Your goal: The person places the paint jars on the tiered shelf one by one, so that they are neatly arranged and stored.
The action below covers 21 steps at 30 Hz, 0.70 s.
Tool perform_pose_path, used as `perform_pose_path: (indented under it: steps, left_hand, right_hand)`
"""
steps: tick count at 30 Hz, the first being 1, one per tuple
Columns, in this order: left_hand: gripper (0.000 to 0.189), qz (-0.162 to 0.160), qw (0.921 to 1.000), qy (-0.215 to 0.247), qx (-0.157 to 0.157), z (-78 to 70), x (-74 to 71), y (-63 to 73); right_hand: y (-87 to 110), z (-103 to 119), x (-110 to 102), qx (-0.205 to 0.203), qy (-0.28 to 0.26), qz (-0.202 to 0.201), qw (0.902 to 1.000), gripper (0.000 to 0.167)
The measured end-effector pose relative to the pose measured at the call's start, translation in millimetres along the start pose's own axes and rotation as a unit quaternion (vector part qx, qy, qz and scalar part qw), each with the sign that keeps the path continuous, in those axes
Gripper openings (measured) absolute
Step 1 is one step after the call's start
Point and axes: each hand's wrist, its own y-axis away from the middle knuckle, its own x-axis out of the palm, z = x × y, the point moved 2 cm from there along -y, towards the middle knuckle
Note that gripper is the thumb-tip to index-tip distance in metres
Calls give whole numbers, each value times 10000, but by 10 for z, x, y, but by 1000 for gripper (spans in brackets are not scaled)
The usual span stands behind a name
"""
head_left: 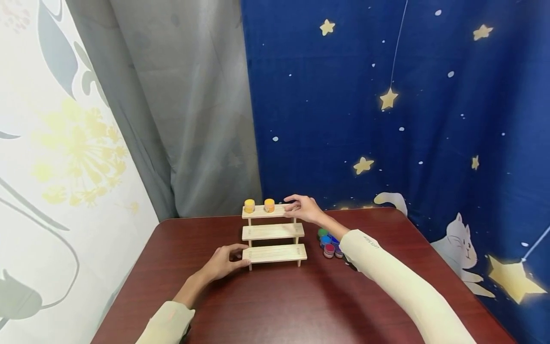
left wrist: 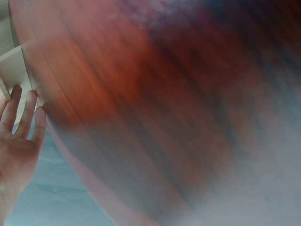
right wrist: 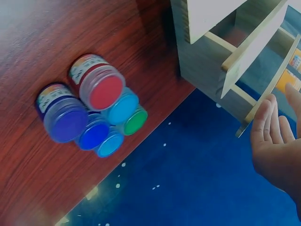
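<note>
A wooden three-step display shelf (head_left: 274, 231) stands on the table. Two small jars with yellow-orange contents (head_left: 249, 206) (head_left: 269, 206) sit on its top step, at the left and middle. My left hand (head_left: 223, 261) grips the left end of the lowest step, thumb at the front edge and a finger at the rear; in the left wrist view its fingertips touch the pale wood. My right hand (head_left: 306, 210) is at the right end of the top step, thumb and fingers apart; the right wrist view shows nothing held. Its contact with the step is unclear.
Several paint jars cluster on the table right of the shelf, among them a red jar (right wrist: 104, 92), a violet jar (right wrist: 66, 122) and a green jar (right wrist: 136, 121). The dark red table (head_left: 275, 306) ends near a blue star curtain (head_left: 309, 119) and a grey curtain (head_left: 202, 119).
</note>
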Motion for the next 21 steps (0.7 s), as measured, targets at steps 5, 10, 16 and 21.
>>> perform_pose_path:
  steps: [5, 10, 16, 21]
  left_hand:
    - [47, 16, 10000, 24, -50, -8, -2, -9]
    - [47, 15, 10000, 1, -52, -15, -11, -18]
    - [47, 51, 10000, -5, -76, -15, -13, -10]
    - [48, 72, 9999, -40, -72, -6, -3, -4]
  right_hand:
    - [76, -47, -74, -8, 9, 23, 10000, 50]
    - [158, -96, -136, -96, -83, 45, 9999, 49]
    - [255, -160, -186, -88, -35, -20, 10000, 47]
    - [366, -222, -227, -30, -64, 29, 10000, 46]
